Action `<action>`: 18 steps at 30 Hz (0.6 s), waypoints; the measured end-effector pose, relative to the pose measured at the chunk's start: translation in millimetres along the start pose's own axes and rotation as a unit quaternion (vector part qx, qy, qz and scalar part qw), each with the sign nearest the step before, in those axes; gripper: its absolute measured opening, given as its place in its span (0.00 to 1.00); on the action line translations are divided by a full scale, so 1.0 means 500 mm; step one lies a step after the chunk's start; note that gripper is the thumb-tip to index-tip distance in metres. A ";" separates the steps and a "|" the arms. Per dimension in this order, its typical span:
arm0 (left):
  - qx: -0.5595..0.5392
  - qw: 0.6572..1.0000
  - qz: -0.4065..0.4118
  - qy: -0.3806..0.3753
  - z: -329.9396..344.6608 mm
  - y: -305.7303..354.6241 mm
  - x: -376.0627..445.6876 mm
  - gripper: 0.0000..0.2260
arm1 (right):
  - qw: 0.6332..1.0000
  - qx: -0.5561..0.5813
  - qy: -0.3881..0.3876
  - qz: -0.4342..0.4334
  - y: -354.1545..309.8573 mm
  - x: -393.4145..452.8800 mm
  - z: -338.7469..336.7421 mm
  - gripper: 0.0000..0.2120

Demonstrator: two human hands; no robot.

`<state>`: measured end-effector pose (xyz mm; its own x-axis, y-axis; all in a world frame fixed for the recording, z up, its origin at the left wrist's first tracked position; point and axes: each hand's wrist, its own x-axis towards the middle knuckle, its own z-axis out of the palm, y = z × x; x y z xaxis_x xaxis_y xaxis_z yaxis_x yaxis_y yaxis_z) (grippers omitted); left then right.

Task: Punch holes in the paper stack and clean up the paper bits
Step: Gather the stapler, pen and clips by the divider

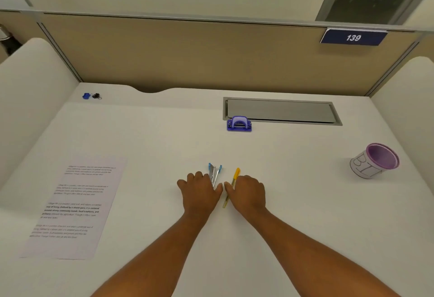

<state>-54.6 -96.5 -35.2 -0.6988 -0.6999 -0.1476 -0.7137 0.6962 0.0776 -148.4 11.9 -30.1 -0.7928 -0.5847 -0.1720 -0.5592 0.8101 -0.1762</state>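
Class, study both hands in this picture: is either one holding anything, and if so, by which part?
Nothing is clearly held. The left hand lies beside the blue-tipped metal stapler; the right hand rests over the yellow-capped pen. The fingers are hidden, so a grip cannot be confirmed.
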 end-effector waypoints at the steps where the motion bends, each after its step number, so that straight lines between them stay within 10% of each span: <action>1: 0.001 1.000 -0.001 -0.004 0.003 0.002 0.003 0.21 | 1.000 0.001 -0.012 0.009 -0.002 0.005 0.003 0.23; 18: -0.132 0.978 -0.066 0.147 -0.110 -0.230 0.049 0.15 | 0.950 0.277 -0.018 0.139 -0.118 0.015 -0.030 0.16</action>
<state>7.7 -202.7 6.4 -0.5559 -0.8236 0.1126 -0.7593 0.5582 0.3346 -125.1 -39.8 -6.5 -0.8769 -0.3608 -0.3177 -0.1077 0.7915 -0.6016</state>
